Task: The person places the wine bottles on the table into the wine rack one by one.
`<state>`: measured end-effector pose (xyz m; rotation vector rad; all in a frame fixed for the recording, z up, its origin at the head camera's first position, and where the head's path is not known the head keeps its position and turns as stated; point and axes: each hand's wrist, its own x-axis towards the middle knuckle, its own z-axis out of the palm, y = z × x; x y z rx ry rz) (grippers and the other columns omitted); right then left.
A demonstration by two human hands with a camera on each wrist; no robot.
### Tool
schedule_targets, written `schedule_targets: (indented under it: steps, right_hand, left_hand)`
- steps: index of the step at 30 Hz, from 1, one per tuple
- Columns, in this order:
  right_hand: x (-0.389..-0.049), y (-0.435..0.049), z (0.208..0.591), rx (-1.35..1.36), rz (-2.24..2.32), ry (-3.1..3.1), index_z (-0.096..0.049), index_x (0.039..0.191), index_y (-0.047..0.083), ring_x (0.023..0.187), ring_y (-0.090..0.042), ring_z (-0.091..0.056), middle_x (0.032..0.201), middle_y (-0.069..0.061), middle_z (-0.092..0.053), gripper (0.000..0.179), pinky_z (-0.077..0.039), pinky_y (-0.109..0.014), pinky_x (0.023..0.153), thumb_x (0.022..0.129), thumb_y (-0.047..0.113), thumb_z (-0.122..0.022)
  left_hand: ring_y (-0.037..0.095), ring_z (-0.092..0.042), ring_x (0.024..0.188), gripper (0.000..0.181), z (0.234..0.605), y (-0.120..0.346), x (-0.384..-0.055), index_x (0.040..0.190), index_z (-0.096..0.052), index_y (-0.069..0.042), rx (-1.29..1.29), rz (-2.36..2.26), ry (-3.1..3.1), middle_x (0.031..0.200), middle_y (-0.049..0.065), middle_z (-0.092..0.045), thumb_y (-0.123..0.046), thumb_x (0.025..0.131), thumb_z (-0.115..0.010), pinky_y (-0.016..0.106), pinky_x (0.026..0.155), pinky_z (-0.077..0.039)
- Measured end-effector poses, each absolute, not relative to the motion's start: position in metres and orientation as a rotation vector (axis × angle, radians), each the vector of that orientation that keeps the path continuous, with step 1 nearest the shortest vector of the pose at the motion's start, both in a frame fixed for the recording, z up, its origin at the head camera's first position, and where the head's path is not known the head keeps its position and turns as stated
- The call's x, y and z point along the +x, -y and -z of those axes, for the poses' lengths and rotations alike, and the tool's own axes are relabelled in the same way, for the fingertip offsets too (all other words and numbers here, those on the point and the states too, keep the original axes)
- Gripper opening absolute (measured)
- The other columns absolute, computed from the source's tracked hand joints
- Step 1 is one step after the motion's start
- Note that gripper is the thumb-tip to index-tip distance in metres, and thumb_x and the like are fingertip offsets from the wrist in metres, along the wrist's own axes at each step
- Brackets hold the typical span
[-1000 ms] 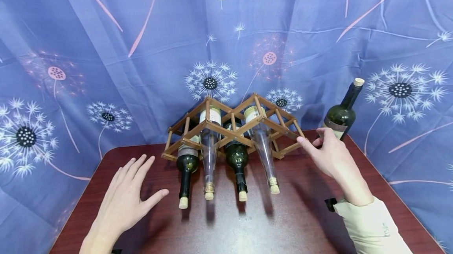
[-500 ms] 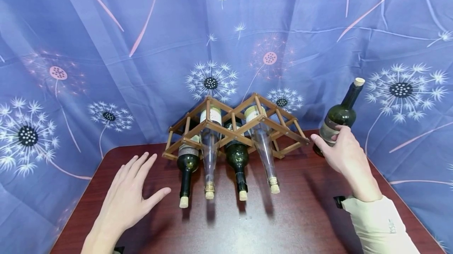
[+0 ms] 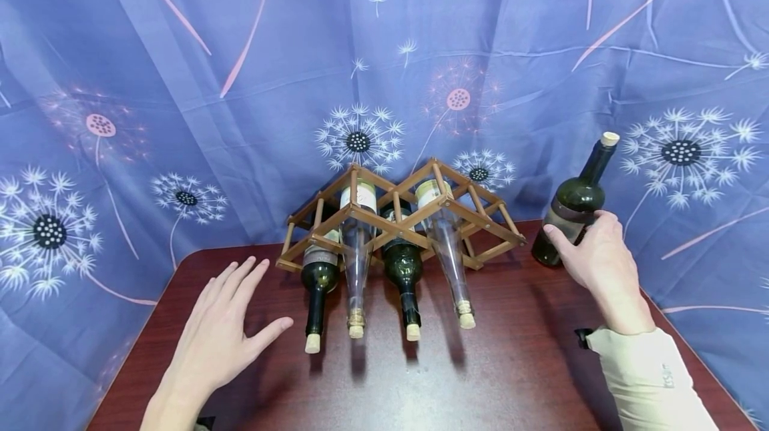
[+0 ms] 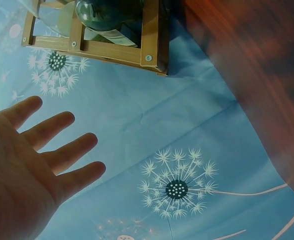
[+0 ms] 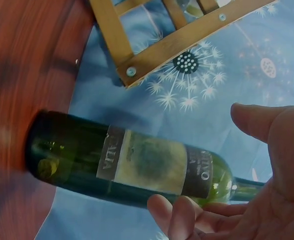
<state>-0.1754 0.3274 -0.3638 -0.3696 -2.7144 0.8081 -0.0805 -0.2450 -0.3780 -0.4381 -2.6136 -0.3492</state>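
A dark green wine bottle (image 3: pixel 575 197) with a cork stands upright at the table's back right. My right hand (image 3: pixel 601 264) is at its right front side, thumb spread away from the glass; in the right wrist view the fingers (image 5: pixel 179 215) lie along the bottle's edge, loosely bent, and whether they touch it I cannot tell. Left of that bottle sits a wooden wine rack (image 3: pixel 396 224), holding a green bottle (image 3: pixel 320 277), a clear bottle (image 3: pixel 357 264), another green bottle (image 3: pixel 402 267) and another clear bottle (image 3: pixel 446 244), corks forward. My left hand (image 3: pixel 210 331), fingers spread, holds nothing left of the rack.
The reddish-brown table (image 3: pixel 480 377) ends against a blue dandelion-print cloth (image 3: pixel 270 97) that hangs behind and at both sides. A small black object (image 3: pixel 583 337) shows by the right sleeve (image 3: pixel 649 371).
My right hand has moved right, from beside the rack's right end to the standing wine bottle's side. The bottle and rack stay put; my left hand has barely shifted.
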Motion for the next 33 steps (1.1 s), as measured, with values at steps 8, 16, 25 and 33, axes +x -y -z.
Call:
schedule_targets:
  steps: [8, 16, 25, 33]
  right_hand:
    - [-0.183, -0.335, 0.369, -0.399, -0.826, 2.693, -0.018, 0.158, -0.013, 0.111, -0.069, -0.049, 0.14, -0.045, -0.036, 0.104, -0.043, -0.077, 0.085, 0.1, 0.064, -0.057]
    - [-0.192, -0.34, 0.374, -0.411, -0.824, 2.677, -0.013, 0.159, -0.013, 0.109, -0.07, -0.048, 0.141, -0.047, -0.033, 0.105, -0.041, -0.078, 0.086, 0.1, 0.062, -0.057]
    - [-0.203, -0.343, 0.379, -0.417, -0.869, 2.626, -0.011, 0.16, -0.009, 0.112, -0.071, -0.046, 0.144, -0.046, -0.032, 0.103, -0.039, -0.08, 0.09, 0.1, 0.058, -0.06]
    - [-0.21, -0.347, 0.384, -0.411, -0.902, 2.591, -0.01, 0.16, -0.009, 0.118, -0.071, -0.043, 0.145, -0.046, -0.032, 0.102, -0.037, -0.08, 0.094, 0.1, 0.055, -0.062]
  left_hand:
    - [0.045, -0.037, 0.15, 0.097, 0.376, 0.242, -0.081, 0.165, -0.042, -0.021, -0.437, 0.354, 2.617, 0.161, 0.017, -0.047, -0.064, 0.086, -0.079, 0.058, 0.125, -0.023]
    - [0.044, -0.036, 0.151, 0.097, 0.374, 0.239, -0.082, 0.165, -0.041, -0.02, -0.444, 0.37, 2.633, 0.163, 0.017, -0.045, -0.064, 0.087, -0.079, 0.057, 0.125, -0.024]
    - [0.042, -0.035, 0.152, 0.098, 0.371, 0.233, -0.082, 0.166, -0.039, -0.023, -0.475, 0.414, 2.63, 0.164, 0.015, -0.044, -0.064, 0.087, -0.08, 0.052, 0.125, -0.026]
    - [0.041, -0.036, 0.152, 0.099, 0.364, 0.224, -0.081, 0.166, -0.04, -0.023, -0.51, 0.431, 2.602, 0.166, 0.012, -0.042, -0.06, 0.085, -0.084, 0.052, 0.124, -0.028]
